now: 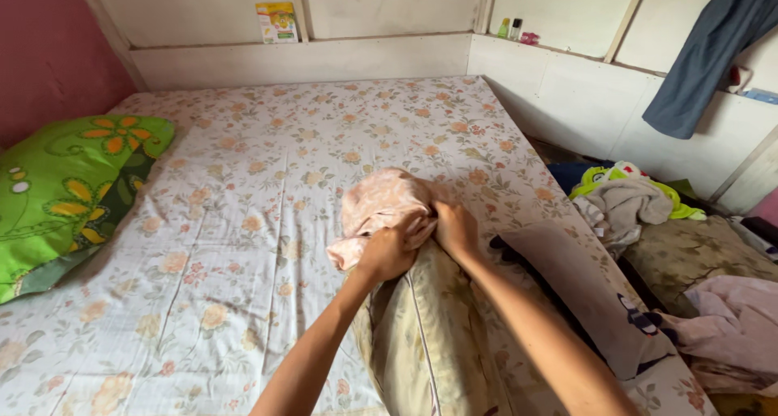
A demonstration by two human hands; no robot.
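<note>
A bare yellowish pillow (421,335) lies lengthwise on the bed in front of me. Over its far end sits a bunched pale pink pillowcase (381,199). My left hand (387,252) is closed on the pink cloth at the pillow's top left. On the top right edge of the same cloth, my right hand (456,228) grips with its fingers curled in. Both hands press against the pillow's far end. How much of the pillow is inside the case is hidden by the folds.
The mattress has a floral sheet (267,189). A green flowered pillow (69,185) lies at the left edge. A grey cushion (583,294) rests at the bed's right edge, with heaped clothes (628,197) on the floor beyond. A blue garment (705,51) hangs on the right wall.
</note>
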